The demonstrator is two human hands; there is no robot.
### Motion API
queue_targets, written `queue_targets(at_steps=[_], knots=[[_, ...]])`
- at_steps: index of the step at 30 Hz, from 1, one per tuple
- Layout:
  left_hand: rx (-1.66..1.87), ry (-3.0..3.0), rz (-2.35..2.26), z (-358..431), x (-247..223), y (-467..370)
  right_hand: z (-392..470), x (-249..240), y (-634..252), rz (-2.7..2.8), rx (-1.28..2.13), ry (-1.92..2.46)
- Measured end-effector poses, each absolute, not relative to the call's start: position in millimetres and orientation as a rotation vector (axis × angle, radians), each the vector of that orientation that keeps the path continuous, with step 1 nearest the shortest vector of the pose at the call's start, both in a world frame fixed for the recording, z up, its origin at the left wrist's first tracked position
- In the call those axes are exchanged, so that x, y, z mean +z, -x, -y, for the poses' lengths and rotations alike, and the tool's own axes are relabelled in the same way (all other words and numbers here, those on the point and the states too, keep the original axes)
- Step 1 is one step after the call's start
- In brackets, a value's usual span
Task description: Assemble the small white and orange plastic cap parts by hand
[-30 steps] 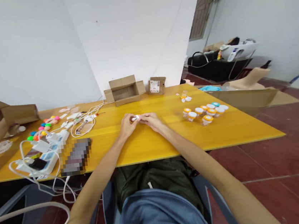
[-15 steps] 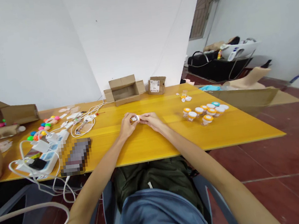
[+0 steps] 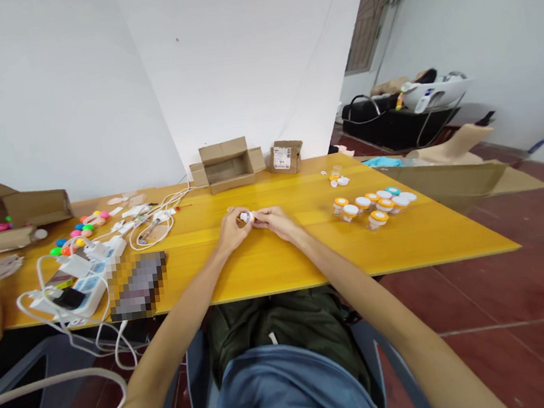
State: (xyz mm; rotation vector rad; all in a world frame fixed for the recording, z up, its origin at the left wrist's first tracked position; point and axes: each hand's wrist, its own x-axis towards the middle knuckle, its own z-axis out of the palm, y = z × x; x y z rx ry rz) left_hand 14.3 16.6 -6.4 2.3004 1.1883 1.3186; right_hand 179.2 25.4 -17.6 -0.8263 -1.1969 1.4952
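Clamping a small whitish item (image 3: 245, 217) with left hand (image 3: 230, 231) and right hand (image 3: 274, 221) together, over the yellow table (image 3: 262, 264). Apparently mid-handling; likely calls for holding steady on the left, pinching lightly on the right.

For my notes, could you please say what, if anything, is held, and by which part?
A small whitish object, too small to identify: the left hand grips its left side, the right hand its right side.

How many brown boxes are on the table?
3: an open box at the back, a small labelled box right of it, and a far-left box cut off by the picture's edge. More may hide there.
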Motion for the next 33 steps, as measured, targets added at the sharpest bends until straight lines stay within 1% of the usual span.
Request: queue_targets(at_steps=[3,10,14,19,21,26,29,33], knots=[[1.279,-2.295,-1.244,-16.5,-8.0,-14.4,-28.7,-19.8,-178.6,1.279,1.400,0.887],[1.109,-2.353,-1.350,-15.6,-10.2,-15.7,-48.0,-27.3,-185.4,1.381,1.045,1.111],[1.020,-2.381,-1.375,-15.5,-10.2,-15.6,-67.8,-25.3,-185.1,1.634,0.951,1.118],[1.011,-2.364,-1.393,-19.2,-12.7,-13.9,-92.2,-2.8,-164.3,2.059,0.729,0.815],[1.025,-2.337,-1.377,-20.5,-13.5,-12.9,-98.2,10.6,-151.6,2.221,0.671,0.771],[1.024,-2.256,-1.362,-21.4,-13.9,-11.3,-98.9,37.6,-131.4,2.566,0.615,0.990],[1.027,-2.234,-1.379,-22.5,-14.9,-11.7,-93.8,45.5,-136.7,2.643,0.465,1.128],[1.047,-2.189,-1.431,-25.1,-18.2,-12.7,-88.3,51.6,-160.1,2.677,0.278,1.208]])
